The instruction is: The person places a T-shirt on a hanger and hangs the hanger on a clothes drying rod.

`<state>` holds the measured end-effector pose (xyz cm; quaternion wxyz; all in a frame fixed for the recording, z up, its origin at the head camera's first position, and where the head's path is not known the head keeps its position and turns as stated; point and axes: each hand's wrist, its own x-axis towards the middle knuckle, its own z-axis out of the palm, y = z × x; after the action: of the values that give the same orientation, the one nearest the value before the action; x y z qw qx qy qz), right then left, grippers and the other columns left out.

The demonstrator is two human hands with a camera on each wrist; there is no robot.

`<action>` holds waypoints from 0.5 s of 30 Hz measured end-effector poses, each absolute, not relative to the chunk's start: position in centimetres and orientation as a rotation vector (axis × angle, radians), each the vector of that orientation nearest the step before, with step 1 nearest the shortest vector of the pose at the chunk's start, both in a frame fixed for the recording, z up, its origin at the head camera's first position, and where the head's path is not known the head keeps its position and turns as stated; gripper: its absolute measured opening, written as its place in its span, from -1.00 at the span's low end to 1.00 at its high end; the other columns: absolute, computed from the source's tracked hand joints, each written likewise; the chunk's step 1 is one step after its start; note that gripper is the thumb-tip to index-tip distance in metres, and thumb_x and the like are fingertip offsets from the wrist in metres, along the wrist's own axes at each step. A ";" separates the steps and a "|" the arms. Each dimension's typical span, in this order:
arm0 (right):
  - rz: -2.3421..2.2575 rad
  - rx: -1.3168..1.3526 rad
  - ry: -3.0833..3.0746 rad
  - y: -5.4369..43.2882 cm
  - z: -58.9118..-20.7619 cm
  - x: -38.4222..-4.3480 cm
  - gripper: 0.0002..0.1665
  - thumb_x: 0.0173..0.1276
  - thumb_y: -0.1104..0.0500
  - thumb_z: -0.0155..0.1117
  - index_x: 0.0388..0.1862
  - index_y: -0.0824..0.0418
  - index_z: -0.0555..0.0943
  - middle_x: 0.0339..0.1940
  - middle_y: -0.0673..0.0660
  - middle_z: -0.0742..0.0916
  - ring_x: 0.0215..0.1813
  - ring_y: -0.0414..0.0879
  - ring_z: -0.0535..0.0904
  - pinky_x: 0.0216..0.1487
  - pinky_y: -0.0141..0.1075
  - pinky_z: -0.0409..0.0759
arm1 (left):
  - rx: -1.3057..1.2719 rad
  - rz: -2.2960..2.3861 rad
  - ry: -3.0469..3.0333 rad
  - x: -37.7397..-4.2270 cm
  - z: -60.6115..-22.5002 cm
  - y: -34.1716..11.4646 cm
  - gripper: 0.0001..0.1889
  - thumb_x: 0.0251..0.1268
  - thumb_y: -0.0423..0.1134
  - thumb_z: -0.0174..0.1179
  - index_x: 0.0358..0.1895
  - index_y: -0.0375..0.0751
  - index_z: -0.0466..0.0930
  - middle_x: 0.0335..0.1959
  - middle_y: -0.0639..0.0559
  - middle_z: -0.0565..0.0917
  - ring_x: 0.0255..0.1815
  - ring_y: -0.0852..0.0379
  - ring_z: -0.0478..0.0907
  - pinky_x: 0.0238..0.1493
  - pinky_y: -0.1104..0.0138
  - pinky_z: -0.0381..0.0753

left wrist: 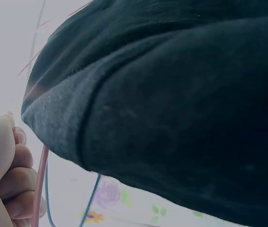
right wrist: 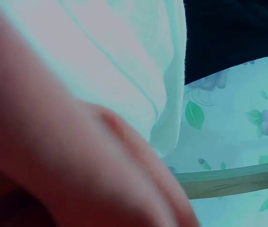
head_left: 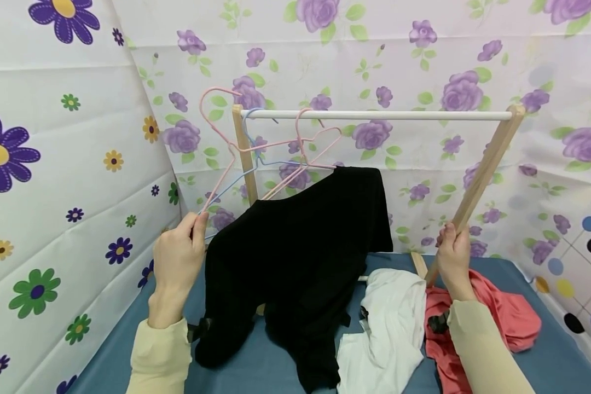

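Left hand (head_left: 179,257): fingers pinched round the lower corner of a pink hanger (head_left: 232,145); a blue hanger (head_left: 258,157) runs right there too, can't tell if it's gripped as well
Right hand (head_left: 455,254): wrapped round the wooden post (head_left: 485,172) on the rack's right side
Held hanger's hook: up by the left end of the white rod (head_left: 384,115), tip above rod level
Black top (head_left: 295,246): hanging between the two hands, pink wire of a second pink hanger (head_left: 301,149) going into its neckline
On the rod: blue hook near the left end, second pink hook a bit further right
Blue tabletop (head_left: 268,358): white cloth (head_left: 394,312) crumpled right of the black top, coral cloth (head_left: 509,317) just beside that
Backdrop (head_left: 276,60): purple roses
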<state>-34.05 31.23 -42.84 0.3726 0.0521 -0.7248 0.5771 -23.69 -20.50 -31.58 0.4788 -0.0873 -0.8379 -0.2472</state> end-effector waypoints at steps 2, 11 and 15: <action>1.476 0.136 -1.859 31.2 -42.8 -34.0 -0.63 0.63 0.06 -0.20 0.05 0.38 0.28 -0.38 0.13 0.42 -0.39 0.00 0.37 -0.29 -0.44 0.43 | -0.185 -0.614 -2.029 -23.5 -32.0 -20.7 -0.55 0.54 -0.13 0.03 -0.62 -0.16 0.28 -0.82 0.09 0.17 -0.84 0.09 0.09 -0.74 0.22 0.05; 1.507 0.122 -1.870 31.4 -42.8 -34.1 -0.62 0.62 0.02 -0.22 0.05 0.35 0.28 -0.37 0.18 0.42 -0.38 -0.02 0.37 -0.28 -0.43 0.43 | -0.077 -0.619 -1.946 -22.4 -34.0 -21.4 -0.53 0.52 -0.13 0.05 -0.64 -0.14 0.22 -0.82 0.10 0.10 -0.84 0.11 0.01 -0.73 0.23 -0.04; 1.507 0.085 -1.886 31.2 -42.8 -34.0 -0.67 0.63 0.03 -0.23 0.04 0.29 0.29 -0.36 0.19 0.41 -0.38 -0.04 0.37 -0.28 -0.43 0.43 | -0.044 -0.606 -1.898 -22.2 -34.8 -21.9 -0.53 0.50 -0.15 0.07 -0.66 -0.14 0.21 -0.84 0.10 0.08 -0.84 0.12 -0.02 -0.74 0.23 -0.07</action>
<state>-34.01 31.21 -42.80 0.3552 0.0330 -0.7299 0.5831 -22.16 -21.89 -34.80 0.5433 -0.0185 -0.7996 -0.2554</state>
